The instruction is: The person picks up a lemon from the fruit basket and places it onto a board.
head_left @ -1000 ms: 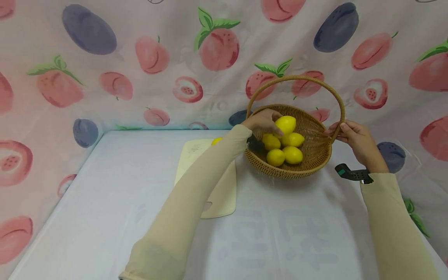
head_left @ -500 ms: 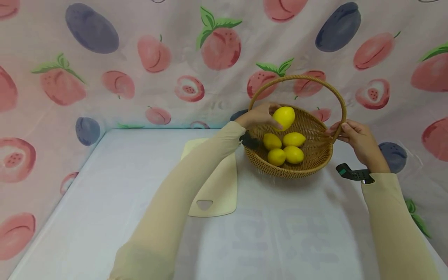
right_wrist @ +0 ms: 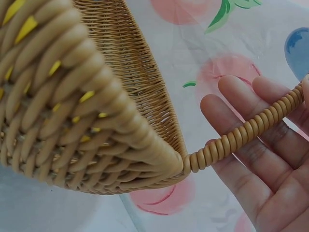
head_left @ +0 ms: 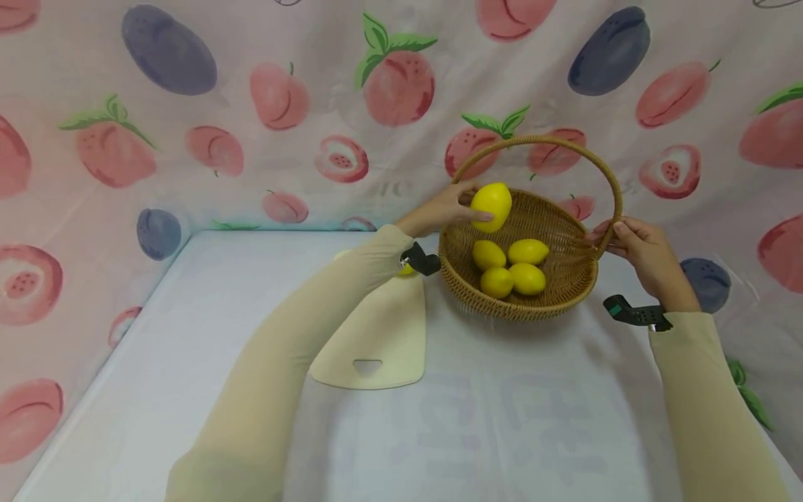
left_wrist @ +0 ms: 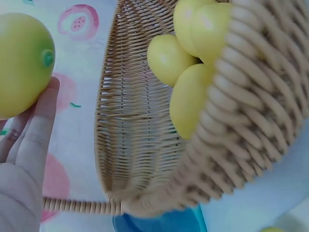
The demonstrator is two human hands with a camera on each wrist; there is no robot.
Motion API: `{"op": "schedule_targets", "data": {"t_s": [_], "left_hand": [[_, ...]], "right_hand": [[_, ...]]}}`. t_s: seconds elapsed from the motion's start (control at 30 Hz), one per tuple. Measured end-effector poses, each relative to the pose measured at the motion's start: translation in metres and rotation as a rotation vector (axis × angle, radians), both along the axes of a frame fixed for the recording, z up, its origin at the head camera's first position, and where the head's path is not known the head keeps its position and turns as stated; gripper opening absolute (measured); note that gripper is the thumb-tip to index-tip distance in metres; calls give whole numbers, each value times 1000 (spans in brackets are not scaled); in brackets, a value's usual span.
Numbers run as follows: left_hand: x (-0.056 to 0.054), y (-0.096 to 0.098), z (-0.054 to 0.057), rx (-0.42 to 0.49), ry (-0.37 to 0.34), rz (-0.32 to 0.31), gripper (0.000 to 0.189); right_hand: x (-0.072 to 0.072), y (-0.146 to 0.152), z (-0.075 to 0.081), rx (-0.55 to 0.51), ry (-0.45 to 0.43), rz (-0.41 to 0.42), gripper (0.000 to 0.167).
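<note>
A yellow lemon (head_left: 491, 207) is held between the thumb and fingers of my left hand (head_left: 444, 208), raised above the left back part of the wicker basket (head_left: 567, 296). In the left wrist view this lemon (left_wrist: 21, 63) shows its greenish tip, beside the basket rim. Several more lemons (head_left: 528, 252) lie together in the basket. My right hand (head_left: 649, 254) pinches the basket's arched handle (head_left: 613, 188) low on its right side. From the right wrist view, the fingers (right_wrist: 251, 150) lie behind the handle, and the thumb is mostly cut off by the frame edge.
A cream cutting board (head_left: 389, 335) with a cut-out grip lies left of the basket on the white-covered table (head_left: 502, 418). Another lemon (head_left: 406, 270) on the board is mostly hidden behind my left wrist. A fruit-printed cloth (head_left: 389, 160) hangs close behind the basket.
My left hand has lifted the lemon off the pile in the basket and carried it up and to the left. The right hand stays on the handle, and the basket has not visibly moved.
</note>
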State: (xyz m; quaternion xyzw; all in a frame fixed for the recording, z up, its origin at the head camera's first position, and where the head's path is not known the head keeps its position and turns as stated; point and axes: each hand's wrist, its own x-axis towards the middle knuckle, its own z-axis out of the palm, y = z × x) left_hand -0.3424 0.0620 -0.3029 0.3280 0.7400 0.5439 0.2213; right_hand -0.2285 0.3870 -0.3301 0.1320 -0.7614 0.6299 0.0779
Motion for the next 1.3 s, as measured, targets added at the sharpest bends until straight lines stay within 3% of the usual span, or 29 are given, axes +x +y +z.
{"op": "schedule_targets", "data": {"t_s": [0.23, 0.4, 0.57, 0.77, 1.0, 1.3], "left_hand": [[6, -24, -2, 3, -7, 6, 57], [16, -46, -2, -15, 15, 34, 57], [23, -70, -1, -64, 48, 96, 61], [24, -100, -5, -93, 63, 166, 62], [24, -140, -23, -89, 13, 233, 64], [16, -181, -60, -167, 19, 276, 65]], "right_hand": [[3, -2, 2, -20, 8, 21, 30], [5, -2, 2, 10, 1, 8, 32], [7, 0, 2, 38, 0, -1, 33], [5, 3, 3, 23, 18, 12, 30], [5, 1, 1, 16, 38, 5, 33], [5, -1, -3, 72, 41, -19, 40]]}}
